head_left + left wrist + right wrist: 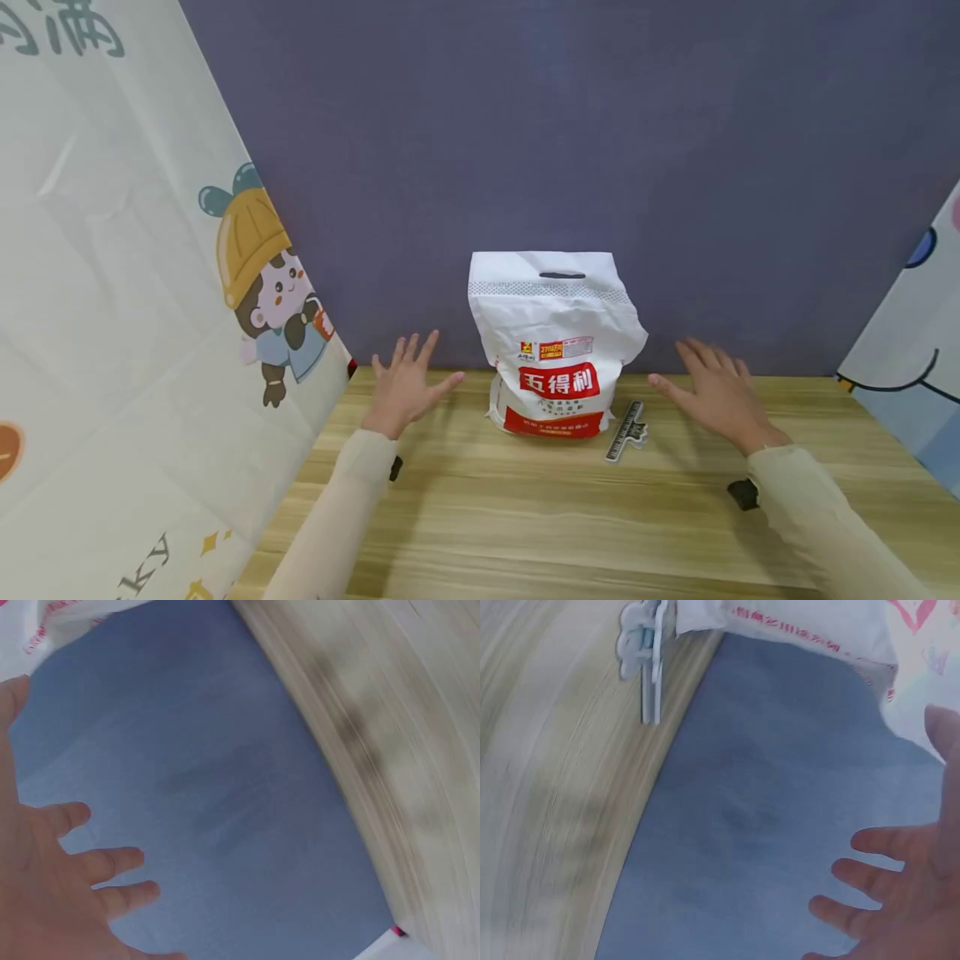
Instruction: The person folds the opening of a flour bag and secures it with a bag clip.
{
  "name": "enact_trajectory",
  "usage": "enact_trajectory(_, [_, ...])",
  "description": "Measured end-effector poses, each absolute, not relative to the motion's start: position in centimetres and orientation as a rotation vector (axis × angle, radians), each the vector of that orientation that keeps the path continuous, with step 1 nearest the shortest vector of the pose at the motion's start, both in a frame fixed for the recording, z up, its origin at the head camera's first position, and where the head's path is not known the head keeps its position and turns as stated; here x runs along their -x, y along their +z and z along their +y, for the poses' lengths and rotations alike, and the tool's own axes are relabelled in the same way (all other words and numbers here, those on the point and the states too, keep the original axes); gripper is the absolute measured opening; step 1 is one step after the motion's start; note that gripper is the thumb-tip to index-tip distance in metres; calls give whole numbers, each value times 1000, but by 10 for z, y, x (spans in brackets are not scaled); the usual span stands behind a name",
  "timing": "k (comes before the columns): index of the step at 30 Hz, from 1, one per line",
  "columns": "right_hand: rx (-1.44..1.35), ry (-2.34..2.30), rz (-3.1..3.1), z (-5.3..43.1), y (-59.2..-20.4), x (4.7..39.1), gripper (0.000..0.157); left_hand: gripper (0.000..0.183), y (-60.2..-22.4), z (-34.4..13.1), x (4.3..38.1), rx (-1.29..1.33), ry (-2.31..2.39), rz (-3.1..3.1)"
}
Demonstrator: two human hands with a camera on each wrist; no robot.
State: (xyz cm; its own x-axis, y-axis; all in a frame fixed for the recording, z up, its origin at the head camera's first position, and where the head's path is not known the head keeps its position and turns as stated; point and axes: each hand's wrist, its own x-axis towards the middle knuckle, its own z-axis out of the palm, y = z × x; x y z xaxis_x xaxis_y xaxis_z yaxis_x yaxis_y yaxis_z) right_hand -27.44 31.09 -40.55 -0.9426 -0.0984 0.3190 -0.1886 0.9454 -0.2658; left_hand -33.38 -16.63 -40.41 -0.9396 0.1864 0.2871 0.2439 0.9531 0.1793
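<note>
Toward the back of the table [525, 517], against the dark panel [525, 125], the bag [558, 358] stands upright, its printed front facing the wearer and its top, with the handle slot, flat and unfolded. Taking the bag as the centre of the dial, the clip [624, 432] lies on the table between 4 and 5 o'clock, just beside the bag and not fastened to it. Between 8 and 9 o'clock is the left hand [401, 396], fingers and thumb spread, holding nothing; between 3 and 4 o'clock the right hand [723, 402] is likewise spread, its fingers closer together, also holding nothing. Both are apart from the bag; whether any fingertip brushes the panel cannot be told. As far as the pictures show, no handling is under way: bag and clip are separate and in neither grasp, so I judge the work either unbegun or already over, and this moment alone cannot settle which. Whether the bag's top has been cut is likewise unclear.
</note>
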Motion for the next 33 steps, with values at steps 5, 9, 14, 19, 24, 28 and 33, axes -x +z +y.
enact_trajectory(5, [-231,494,-2727,306,-402,268,83,89,-402,-158,324,363,-391,-2755])
enact_trajectory(9, [-223,574,-2693,301,-399,263,72,73,-401,-151,318,380,-489,-2668])
enact_trajectory(14, [-207,679,-2683,295,-394,257,67,53,-398,-140,311,394,-571,-2545])
enact_trajectory(19, [-203,822,-2633,292,-392,255,60,37,-391,-127,306,470,-548,-2410])
enact_trajectory(24, [-198,940,-2572,290,-392,255,54,25,-385,-113,304,556,-510,-2293])
enact_trajectory(28, [-196,984,-2541,287,-392,255,51,17,-380,-102,302,612,-521,-2222])
enact_trajectory(33, [-180,1017,-2508,283,-392,256,50,12,-373,-90,301,657,-549,-2181])
